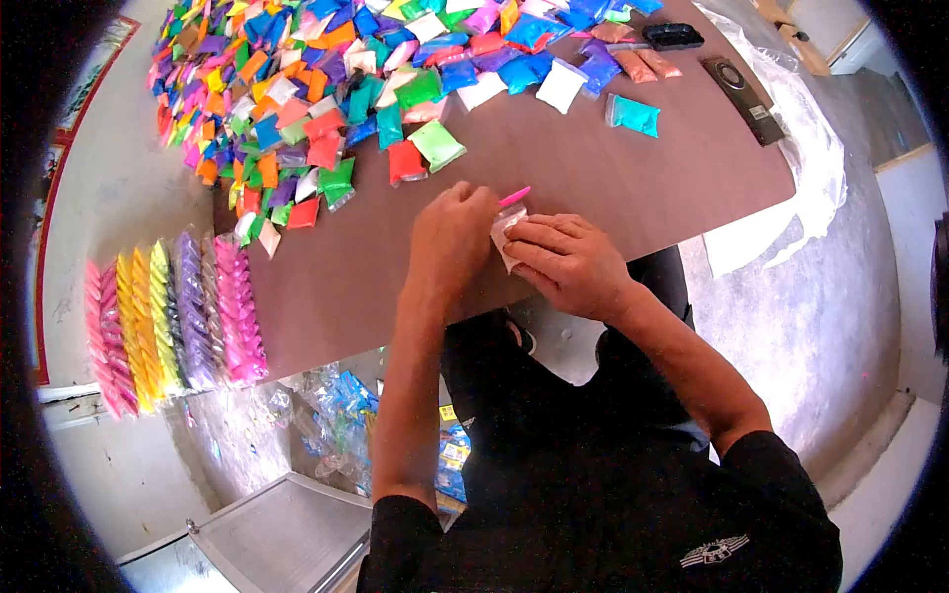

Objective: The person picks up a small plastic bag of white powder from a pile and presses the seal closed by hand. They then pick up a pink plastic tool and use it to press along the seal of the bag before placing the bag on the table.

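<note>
Near the table's front edge, a small clear bag with whitish contents lies between my two hands. My left hand has its fingers closed at the left side of the bag. A pink stick-like piece shows just right of those fingertips, at the bag's top. My right hand holds the bag from the right, its fingers pressed together over it. Beyond my hands, a red packet and a light green packet lie on the brown table.
A large pile of coloured packets covers the far left. Strips of packets hang at the left edge. A black tray, a dark device with a dial and a teal packet are at the right. Plastic wrappers lie below.
</note>
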A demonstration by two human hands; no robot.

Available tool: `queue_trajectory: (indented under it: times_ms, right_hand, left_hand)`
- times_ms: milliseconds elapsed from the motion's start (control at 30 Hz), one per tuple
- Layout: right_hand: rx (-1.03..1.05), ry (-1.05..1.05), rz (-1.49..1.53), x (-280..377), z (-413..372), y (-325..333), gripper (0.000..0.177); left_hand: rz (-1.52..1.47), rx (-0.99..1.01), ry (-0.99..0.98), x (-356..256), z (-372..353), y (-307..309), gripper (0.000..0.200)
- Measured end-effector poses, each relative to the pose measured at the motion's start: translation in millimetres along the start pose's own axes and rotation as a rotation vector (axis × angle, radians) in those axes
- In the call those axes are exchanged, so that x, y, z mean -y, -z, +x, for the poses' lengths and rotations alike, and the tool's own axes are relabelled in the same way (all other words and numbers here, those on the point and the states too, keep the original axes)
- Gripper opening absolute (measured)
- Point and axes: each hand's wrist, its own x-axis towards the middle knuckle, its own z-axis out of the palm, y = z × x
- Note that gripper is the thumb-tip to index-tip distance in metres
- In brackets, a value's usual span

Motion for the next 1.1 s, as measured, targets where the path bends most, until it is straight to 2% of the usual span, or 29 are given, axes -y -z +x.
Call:
queue_trajectory:
  times_ms: [167,267,333,467,533,633,733,867,1100]
  right_hand:
    - [0.008,0.001,-0.009,-2.1,-2.9,-4.9,0.025]
    - [-0.009,0.009,-0.006,-1.3,-1.1,-0.3,0.025]
    - [-0.002,-0.001,0.02,-0.9,-1.0,0.7,0.025]
    - [-0.018,-0.017,0.016,1.4,-1.6,-1.0,0.026]
    - [-0.06,-0.024,0.011,2.3,-0.3,-2.6,0.027]
    - [-0.05,-0.024,0.027,1.1,-1.5,-4.2,0.027]
    - [-0.034,-0.014,0.021,0.8,-0.6,-3.5,0.028]
    - [-0.033,-0.004,0.0,1.2,0.5,0.3,0.028]
    - [-0.042,-0.067,0.016,3.0,-1.2,-0.4,0.023]
  left_hand:
    - [-0.091,0.008,-0.012,-14.6,-4.1,6.3,0.008]
    - [0.024,0.029,-0.011,-8.0,4.8,2.6,0.009]
    - [-0.016,-0.001,0.056,4.0,10.7,-4.1,0.012]
    - [-0.095,-0.057,0.043,6.1,-3.4,-3.9,0.013]
    - [-0.243,-0.066,0.136,2.7,-16.2,1.8,0.014]
    - [-0.261,-0.015,0.196,-12.7,-34.4,14.9,0.013]
    - [-0.168,-0.059,0.148,-1.7,-37.1,4.7,0.013]
    - [-0.125,-0.084,0.187,5.7,-31.8,1.3,0.013]
    - [-0.335,-0.117,0.258,-25.9,-53.9,9.4,0.011]
